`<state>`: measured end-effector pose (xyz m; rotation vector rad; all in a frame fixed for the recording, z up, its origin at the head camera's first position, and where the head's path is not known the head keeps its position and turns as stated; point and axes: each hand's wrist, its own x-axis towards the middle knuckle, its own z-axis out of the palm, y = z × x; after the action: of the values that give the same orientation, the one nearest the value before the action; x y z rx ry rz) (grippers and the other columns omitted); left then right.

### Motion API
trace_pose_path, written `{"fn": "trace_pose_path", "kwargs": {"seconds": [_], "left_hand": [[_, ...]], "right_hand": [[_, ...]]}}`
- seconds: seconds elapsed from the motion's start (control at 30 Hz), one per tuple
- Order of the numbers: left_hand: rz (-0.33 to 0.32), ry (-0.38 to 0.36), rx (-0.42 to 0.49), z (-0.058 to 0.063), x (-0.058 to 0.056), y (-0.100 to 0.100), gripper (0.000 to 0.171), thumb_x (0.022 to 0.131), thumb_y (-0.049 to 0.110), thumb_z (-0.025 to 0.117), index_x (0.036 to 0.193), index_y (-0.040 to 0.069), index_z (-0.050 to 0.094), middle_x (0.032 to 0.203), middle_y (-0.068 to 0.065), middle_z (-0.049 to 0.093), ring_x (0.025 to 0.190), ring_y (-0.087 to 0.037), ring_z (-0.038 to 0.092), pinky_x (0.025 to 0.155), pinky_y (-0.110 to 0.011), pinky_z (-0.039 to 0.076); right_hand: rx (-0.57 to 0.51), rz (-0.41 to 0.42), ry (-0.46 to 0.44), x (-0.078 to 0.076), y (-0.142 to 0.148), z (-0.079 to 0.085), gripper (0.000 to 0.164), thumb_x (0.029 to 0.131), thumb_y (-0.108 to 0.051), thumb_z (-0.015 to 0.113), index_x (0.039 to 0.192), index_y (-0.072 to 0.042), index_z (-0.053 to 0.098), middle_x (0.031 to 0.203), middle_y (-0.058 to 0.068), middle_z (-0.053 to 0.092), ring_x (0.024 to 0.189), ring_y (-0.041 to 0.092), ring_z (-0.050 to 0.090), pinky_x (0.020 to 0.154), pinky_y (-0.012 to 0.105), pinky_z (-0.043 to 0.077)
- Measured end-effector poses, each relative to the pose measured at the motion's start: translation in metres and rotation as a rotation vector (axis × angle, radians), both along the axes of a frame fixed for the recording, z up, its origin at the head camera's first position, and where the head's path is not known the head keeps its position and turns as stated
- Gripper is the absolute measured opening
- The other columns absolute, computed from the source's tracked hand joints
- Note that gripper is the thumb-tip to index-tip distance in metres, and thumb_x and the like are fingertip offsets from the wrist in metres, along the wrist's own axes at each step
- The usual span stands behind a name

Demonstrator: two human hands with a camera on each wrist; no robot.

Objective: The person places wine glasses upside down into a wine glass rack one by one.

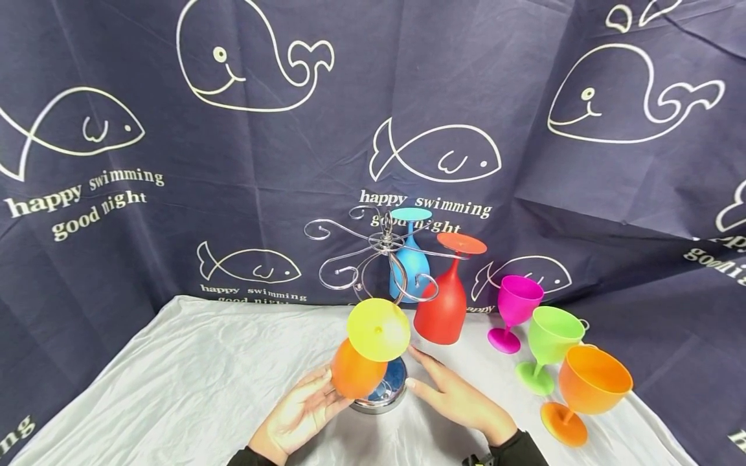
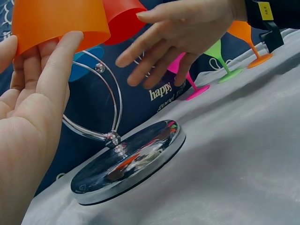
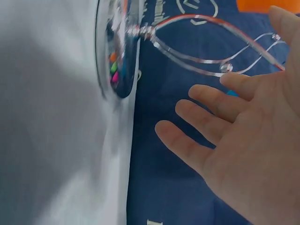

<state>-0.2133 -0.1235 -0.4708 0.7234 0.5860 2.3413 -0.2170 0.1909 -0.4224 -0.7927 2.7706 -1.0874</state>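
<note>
My left hand [image 1: 302, 409] holds an orange goblet [image 1: 357, 372] upside down by its rim, its yellow-looking foot [image 1: 379, 329] facing up. In the left wrist view the thumb and fingers grip the rim of the orange bowl [image 2: 61, 21]. A chrome stemware rack [image 1: 386, 243] with curled arms stands behind it on a round base [image 1: 375, 408]. A red goblet [image 1: 443, 307] and a blue goblet [image 1: 415, 268] hang upside down from the rack. Beside the base, my right hand [image 1: 457, 396] has its fingers extended; the right wrist view shows its palm [image 3: 262, 140] holding nothing.
To the right, a magenta goblet [image 1: 519, 301], a lime green goblet [image 1: 553, 336] and another orange goblet [image 1: 594, 382] stand upright in a row. White cloth [image 1: 233, 362] covers the table. A dark blue curtain [image 1: 350, 65] with fish and whale drawings hangs behind.
</note>
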Motion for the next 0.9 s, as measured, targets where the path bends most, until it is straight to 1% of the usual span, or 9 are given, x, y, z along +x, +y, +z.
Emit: {"fn": "trace_pose_path", "kwargs": {"seconds": [0.17,0.3,0.47,0.57,0.63,0.67,0.8,0.9], "left_hand": [[-0.013,0.012,-0.011,0.001,0.002,0.004,0.045,0.112,0.005,0.024,0.136,0.009,0.062,0.139,-0.009,0.063,0.128,-0.020,0.061,0.113,-0.036,0.047],[-0.035,0.012,-0.004,0.001,0.003,0.006,0.046,0.112,0.006,0.023,0.137,0.009,0.061,0.139,-0.008,0.063,0.128,-0.019,0.061,0.113,-0.035,0.048],[-0.058,0.005,0.009,0.001,0.006,0.007,0.046,0.112,0.006,0.022,0.136,0.009,0.061,0.138,-0.007,0.063,0.129,-0.018,0.060,0.114,-0.036,0.046],[-0.057,0.014,0.003,0.001,0.006,0.006,0.044,0.112,0.007,0.024,0.136,0.010,0.061,0.138,-0.006,0.063,0.128,-0.017,0.060,0.114,-0.035,0.046],[-0.057,0.024,0.001,0.001,0.006,0.007,0.044,0.112,0.008,0.024,0.136,0.011,0.061,0.138,-0.005,0.063,0.128,-0.017,0.060,0.114,-0.035,0.046],[-0.056,0.033,0.000,0.001,0.006,0.007,0.044,0.112,0.008,0.024,0.137,0.011,0.060,0.138,-0.005,0.063,0.128,-0.017,0.060,0.114,-0.034,0.047],[-0.057,0.058,0.007,0.000,0.006,0.009,0.045,0.112,0.009,0.022,0.136,0.012,0.060,0.137,-0.004,0.063,0.127,-0.016,0.061,0.114,-0.034,0.047],[-0.074,0.057,0.022,-0.001,0.005,0.010,0.046,0.112,0.009,0.020,0.134,0.012,0.061,0.137,-0.004,0.063,0.128,-0.016,0.060,0.115,-0.035,0.046]], "right_hand": [[-0.039,0.069,-0.019,0.006,-0.007,0.006,0.064,0.105,-0.044,0.053,0.160,-0.018,0.033,0.163,0.001,0.040,0.148,0.030,0.042,0.119,0.048,0.041],[-0.090,0.122,-0.009,0.009,-0.013,0.007,0.060,0.106,-0.038,0.054,0.159,-0.018,0.034,0.160,0.003,0.044,0.145,0.031,0.045,0.116,0.044,0.045],[-0.169,0.117,0.028,0.011,-0.020,0.004,0.057,0.105,-0.029,0.056,0.157,-0.015,0.037,0.155,0.004,0.050,0.142,0.028,0.049,0.114,0.039,0.047],[-0.227,0.122,0.064,0.011,-0.024,0.001,0.058,0.104,-0.023,0.059,0.156,-0.011,0.037,0.152,0.010,0.053,0.137,0.031,0.054,0.112,0.039,0.050],[-0.281,0.136,0.061,0.011,-0.027,-0.001,0.059,0.104,-0.021,0.059,0.156,-0.007,0.036,0.150,0.016,0.053,0.134,0.036,0.056,0.109,0.040,0.052],[-0.316,0.143,0.049,0.011,-0.028,-0.002,0.060,0.104,-0.021,0.058,0.156,-0.005,0.035,0.150,0.019,0.052,0.134,0.036,0.056,0.109,0.040,0.052],[-0.463,0.173,0.015,0.013,-0.037,-0.007,0.063,0.105,-0.026,0.058,0.156,0.001,0.033,0.150,0.029,0.048,0.135,0.021,0.055,0.109,0.031,0.050],[-0.560,0.179,0.006,0.015,-0.043,-0.008,0.065,0.105,-0.025,0.058,0.155,0.005,0.031,0.152,0.033,0.044,0.133,0.003,0.052,0.111,0.023,0.046]]}}
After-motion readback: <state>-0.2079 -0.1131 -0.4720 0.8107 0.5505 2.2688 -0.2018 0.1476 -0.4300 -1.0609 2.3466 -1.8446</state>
